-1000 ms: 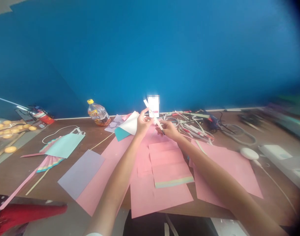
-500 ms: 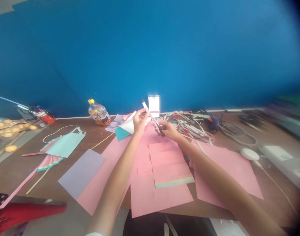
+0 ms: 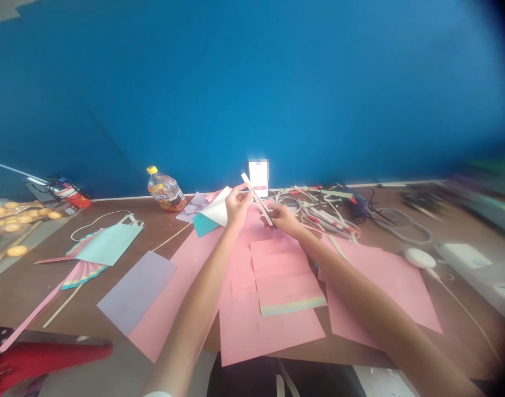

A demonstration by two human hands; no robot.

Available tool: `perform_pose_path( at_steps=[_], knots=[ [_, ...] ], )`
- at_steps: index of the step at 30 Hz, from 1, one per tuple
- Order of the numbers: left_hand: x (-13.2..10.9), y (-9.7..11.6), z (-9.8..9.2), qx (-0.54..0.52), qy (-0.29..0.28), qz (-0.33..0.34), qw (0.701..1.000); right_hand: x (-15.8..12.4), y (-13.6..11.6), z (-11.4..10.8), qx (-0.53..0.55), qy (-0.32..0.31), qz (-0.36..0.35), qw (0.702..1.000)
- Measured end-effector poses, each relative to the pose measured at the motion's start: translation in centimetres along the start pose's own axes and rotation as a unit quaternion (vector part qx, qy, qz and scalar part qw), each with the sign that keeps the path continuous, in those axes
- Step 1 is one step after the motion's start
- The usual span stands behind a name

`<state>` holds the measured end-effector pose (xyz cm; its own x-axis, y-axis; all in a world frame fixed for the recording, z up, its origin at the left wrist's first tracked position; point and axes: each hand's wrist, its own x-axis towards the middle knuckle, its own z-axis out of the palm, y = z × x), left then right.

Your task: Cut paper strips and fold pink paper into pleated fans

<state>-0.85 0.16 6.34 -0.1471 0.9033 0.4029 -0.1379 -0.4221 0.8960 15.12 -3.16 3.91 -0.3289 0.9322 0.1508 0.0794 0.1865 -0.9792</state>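
Observation:
Closed at the fingertips, my left hand (image 3: 237,207) grips a narrow whitish paper strip (image 3: 247,181) that slants up in front of the phone. My right hand (image 3: 287,220) is closed round a slim dark-edged tool that looks like scissors (image 3: 272,223), lying along the lower part of the strip. Its handles are mostly hidden by the fingers. Under both hands lie pink paper sheets (image 3: 244,331), with a folded pink piece (image 3: 288,270) edged in yellow and blue on top. A curled white and teal sheet (image 3: 213,212) rests beside my left hand.
A phone (image 3: 258,179) stands against the blue wall. Left are a bottle (image 3: 165,190), a lilac sheet (image 3: 137,289), a light-blue face mask (image 3: 109,244) and a pleated paper fan (image 3: 81,274). Right are tangled cables (image 3: 322,215), a white round device (image 3: 419,258) and pink paper (image 3: 385,292).
The strip and my left hand have shifted very slightly to the right. My right hand stays almost in place, and the things on the table look unchanged.

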Motion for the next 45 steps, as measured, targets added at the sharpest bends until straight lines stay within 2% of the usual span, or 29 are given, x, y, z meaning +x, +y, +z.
perform_pose_path(
  at_steps=[10,35,45],
  knots=[
    [-0.52,-0.48,0.56,-0.026,-0.013,-0.017,0.999,-0.08,-0.71,0.14,-0.005,0.02,-0.006,1.0],
    [-0.36,-0.18,0.15,-0.037,-0.039,-0.033,0.998,0.0,-0.34,-0.07,-0.018,0.018,-0.012,1.0],
    [-0.54,-0.66,0.6,-0.048,-0.014,-0.021,0.999,0.03,-0.17,0.16,-0.005,0.027,-0.007,1.0]
  ],
)
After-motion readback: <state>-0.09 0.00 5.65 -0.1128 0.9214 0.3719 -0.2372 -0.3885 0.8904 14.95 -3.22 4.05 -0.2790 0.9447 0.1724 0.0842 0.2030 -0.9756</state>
